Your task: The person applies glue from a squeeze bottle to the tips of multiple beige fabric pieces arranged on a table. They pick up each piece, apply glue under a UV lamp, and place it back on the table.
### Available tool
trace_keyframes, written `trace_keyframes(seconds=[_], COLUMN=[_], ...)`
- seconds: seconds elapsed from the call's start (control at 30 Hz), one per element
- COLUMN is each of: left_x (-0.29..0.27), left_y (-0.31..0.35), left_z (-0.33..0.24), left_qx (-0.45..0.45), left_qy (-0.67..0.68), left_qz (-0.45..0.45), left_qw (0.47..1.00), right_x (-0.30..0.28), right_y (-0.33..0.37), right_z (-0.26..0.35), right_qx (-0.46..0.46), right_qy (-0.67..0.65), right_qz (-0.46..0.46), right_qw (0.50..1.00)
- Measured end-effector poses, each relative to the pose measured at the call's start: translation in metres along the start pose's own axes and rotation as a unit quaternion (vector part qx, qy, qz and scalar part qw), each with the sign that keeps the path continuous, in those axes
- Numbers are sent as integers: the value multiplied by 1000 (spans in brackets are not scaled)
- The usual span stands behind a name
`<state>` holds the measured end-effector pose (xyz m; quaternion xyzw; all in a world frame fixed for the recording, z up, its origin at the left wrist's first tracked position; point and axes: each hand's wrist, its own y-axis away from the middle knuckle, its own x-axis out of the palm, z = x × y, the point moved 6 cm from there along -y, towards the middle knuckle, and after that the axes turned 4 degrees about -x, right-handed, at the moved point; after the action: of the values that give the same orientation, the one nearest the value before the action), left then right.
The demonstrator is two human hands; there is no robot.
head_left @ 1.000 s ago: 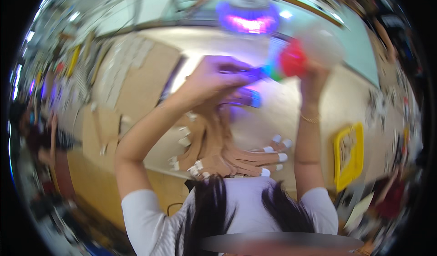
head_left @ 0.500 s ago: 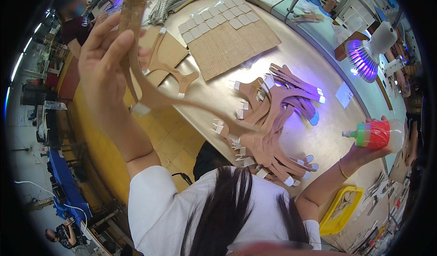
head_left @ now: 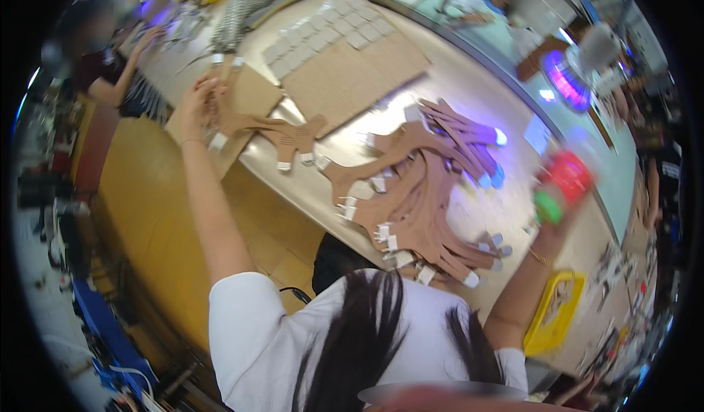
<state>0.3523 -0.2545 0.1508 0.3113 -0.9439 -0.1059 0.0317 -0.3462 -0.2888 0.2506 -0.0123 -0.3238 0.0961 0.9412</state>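
Note:
My left hand [head_left: 196, 113] is over the small brown board [head_left: 253, 93] at the far left of the table, its fingers closed at the edge of a brown forked strap [head_left: 238, 121]. Another such strap with white-covered ends seems to lie beneath or beside it. On the right my right hand [head_left: 563, 220] grips a squeeze bottle [head_left: 570, 177] with a red wrap and green collar. The bottle is tilted, collar end down toward me, and smeared by motion. Between my hands spreads a pile of brown forked straps [head_left: 418, 185] with white tips.
A corrugated cardboard sheet [head_left: 334, 82] carries rows of pale square pieces. A lit purple lamp [head_left: 566, 81] stands at the back right. A yellow basket [head_left: 579, 295] is by my right arm. Metal strips [head_left: 242, 16] lie at the far left, near another person [head_left: 99, 71].
My left hand has lowered the raised strap outward onto the board at the left. My right hand has swung the bottle from sideways to collar-down, moving slightly left and away from me.

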Motion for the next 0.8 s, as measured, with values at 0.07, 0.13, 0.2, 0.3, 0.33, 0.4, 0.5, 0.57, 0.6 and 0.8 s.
trace_keyframes(seconds=[0.07,0.13,0.2,0.3,0.33,0.4,0.5,0.57,0.6,0.8], left_x=[3,5,6,16,16,14,2,-15,-25,-35], left_y=[-4,-1,6,29,38,59,86,99,104,78], left_z=[3,-1,-7,-33,-43,-65,-100,-121,-131,-119], left_qx=[-12,0,-4,96,118,171,226,245,249,208], left_qy=[18,0,-11,5,9,22,73,108,123,86], left_qz=[13,15,-6,8,3,5,34,19,6,-11], left_qw=[1000,1000,1000,995,993,985,971,963,961,974], right_x=[8,23,31,29,30,28,21,11,8,-5], right_y=[-8,-9,-12,-19,-23,-29,-29,-25,-22,-7], right_z=[-43,-76,-97,-119,-125,-129,-123,-108,-103,-71], right_qx=[113,196,236,297,294,282,293,282,276,272], right_qy=[56,58,47,167,214,255,222,224,224,184], right_qz=[-9,49,63,32,35,39,53,40,32,-29], right_qw=[992,978,969,940,931,924,929,932,934,944])
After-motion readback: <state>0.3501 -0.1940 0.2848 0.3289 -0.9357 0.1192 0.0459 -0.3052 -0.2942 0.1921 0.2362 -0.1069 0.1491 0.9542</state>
